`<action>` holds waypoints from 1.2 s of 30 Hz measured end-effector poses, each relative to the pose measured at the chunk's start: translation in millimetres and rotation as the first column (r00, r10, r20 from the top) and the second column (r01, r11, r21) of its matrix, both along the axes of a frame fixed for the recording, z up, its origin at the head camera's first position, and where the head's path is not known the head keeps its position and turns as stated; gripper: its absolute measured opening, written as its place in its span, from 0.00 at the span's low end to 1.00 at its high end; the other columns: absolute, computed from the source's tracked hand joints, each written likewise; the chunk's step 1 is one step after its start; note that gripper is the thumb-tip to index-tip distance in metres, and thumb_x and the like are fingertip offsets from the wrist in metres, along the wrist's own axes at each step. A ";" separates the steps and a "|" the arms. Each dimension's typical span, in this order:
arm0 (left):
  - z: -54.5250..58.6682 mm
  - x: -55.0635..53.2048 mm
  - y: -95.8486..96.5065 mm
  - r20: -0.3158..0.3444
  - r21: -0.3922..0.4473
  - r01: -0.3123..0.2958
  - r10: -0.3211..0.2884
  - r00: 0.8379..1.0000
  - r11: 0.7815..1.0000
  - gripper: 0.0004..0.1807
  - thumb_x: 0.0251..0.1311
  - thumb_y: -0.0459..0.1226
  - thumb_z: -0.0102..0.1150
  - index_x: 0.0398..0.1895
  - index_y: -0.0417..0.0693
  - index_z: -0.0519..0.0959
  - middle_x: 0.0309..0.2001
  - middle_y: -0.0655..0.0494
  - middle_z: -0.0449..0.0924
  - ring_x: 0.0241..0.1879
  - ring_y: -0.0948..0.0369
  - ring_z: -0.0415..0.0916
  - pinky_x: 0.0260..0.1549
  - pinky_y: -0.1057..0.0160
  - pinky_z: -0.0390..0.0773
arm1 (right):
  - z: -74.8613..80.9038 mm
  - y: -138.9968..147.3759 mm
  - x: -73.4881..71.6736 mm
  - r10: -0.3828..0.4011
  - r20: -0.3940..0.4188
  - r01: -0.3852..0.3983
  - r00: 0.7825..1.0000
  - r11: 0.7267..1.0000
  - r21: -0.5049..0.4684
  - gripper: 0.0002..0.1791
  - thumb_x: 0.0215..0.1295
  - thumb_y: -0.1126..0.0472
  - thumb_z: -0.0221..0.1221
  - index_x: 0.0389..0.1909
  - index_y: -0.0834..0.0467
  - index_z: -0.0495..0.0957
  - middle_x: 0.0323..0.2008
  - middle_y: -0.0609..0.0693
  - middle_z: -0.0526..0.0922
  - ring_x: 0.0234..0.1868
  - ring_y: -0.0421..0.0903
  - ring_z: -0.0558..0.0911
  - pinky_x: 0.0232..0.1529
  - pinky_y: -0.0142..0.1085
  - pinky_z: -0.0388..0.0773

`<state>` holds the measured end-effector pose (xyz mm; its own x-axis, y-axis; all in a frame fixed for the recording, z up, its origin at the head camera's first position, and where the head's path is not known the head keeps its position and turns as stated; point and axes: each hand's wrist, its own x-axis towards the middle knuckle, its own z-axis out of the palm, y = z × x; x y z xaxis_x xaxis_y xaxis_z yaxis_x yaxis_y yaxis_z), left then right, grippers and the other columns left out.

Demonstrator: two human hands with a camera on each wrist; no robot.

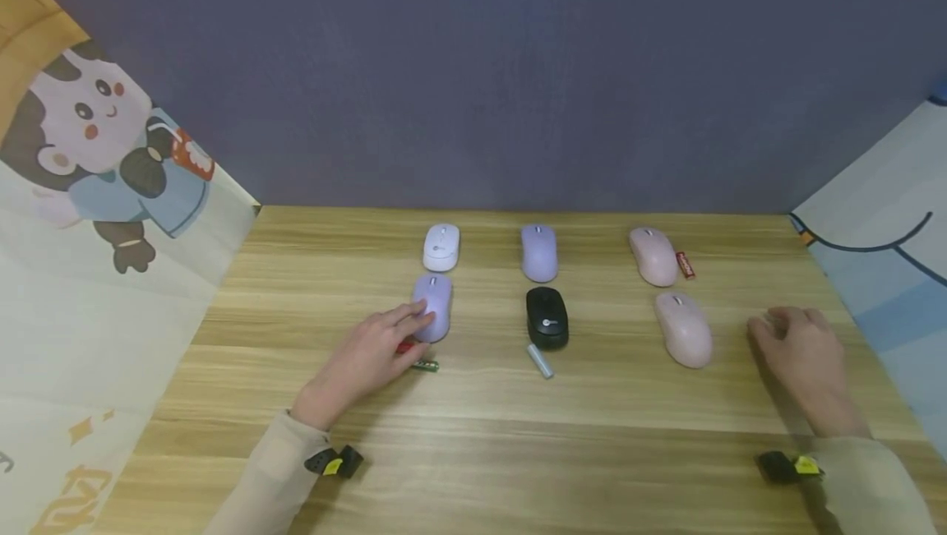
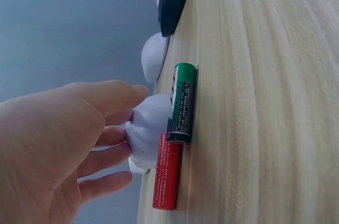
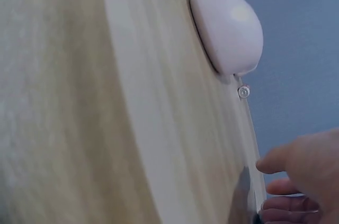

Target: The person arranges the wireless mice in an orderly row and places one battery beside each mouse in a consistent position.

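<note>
My left hand (image 1: 370, 352) reaches to a purple mouse (image 1: 436, 305), its fingertips at the mouse's left side, fingers loosely spread. In the left wrist view, a green battery (image 2: 183, 102) and a red battery (image 2: 167, 173) lie end to end by the mouse, close to that hand; in the head view the hand partly covers them. My right hand (image 1: 806, 354) is over the table's right side, fingers loosely bent and holding nothing. The nearest thing to it is a pale pink mouse (image 1: 684, 329) on its left.
A white mouse (image 1: 441, 247), another purple mouse (image 1: 539, 253) and a second pink mouse (image 1: 654, 257) form the back row. A red battery (image 1: 685, 265) lies beside that pink one. Front centre has a black mouse (image 1: 547, 318) and a light-blue battery (image 1: 540, 361). A dark panel (image 1: 518, 83) stands behind.
</note>
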<state>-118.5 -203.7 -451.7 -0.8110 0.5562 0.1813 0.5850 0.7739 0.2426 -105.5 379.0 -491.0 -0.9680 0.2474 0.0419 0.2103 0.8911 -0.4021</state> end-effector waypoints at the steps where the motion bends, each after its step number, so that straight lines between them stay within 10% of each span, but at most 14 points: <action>1: -0.3 0.1 -0.1 0.002 0.001 -0.001 0.001 1.000 1.000 0.26 0.65 0.45 0.71 0.63 0.46 0.82 0.68 0.44 0.76 0.59 0.44 0.81 0.57 0.44 0.82 | -0.5 0.2 0.2 0.001 -0.004 -0.001 1.000 1.000 0.002 0.30 0.77 0.52 0.55 0.59 0.78 0.70 0.54 0.78 0.70 0.53 0.77 0.71 0.53 0.71 0.70; 25: -1.6 -3.5 -1.4 0.000 0.015 0.008 -0.008 1.000 1.000 0.25 0.64 0.43 0.71 0.63 0.45 0.82 0.68 0.43 0.76 0.59 0.44 0.81 0.58 0.44 0.82 | -10.7 6.9 3.6 0.047 -0.233 -0.045 0.971 0.999 0.015 0.18 0.71 0.66 0.56 0.50 0.80 0.75 0.46 0.80 0.73 0.46 0.77 0.73 0.47 0.69 0.71; 36: -0.6 -3.3 -0.7 -0.010 0.022 0.018 -0.017 1.000 1.000 0.25 0.64 0.43 0.72 0.62 0.44 0.82 0.67 0.42 0.77 0.58 0.45 0.82 0.57 0.44 0.83 | -1.9 36.9 29.9 -0.024 0.087 0.012 0.996 0.991 0.137 0.47 0.74 0.32 0.51 0.71 0.71 0.63 0.63 0.84 0.59 0.61 0.85 0.59 0.57 0.81 0.58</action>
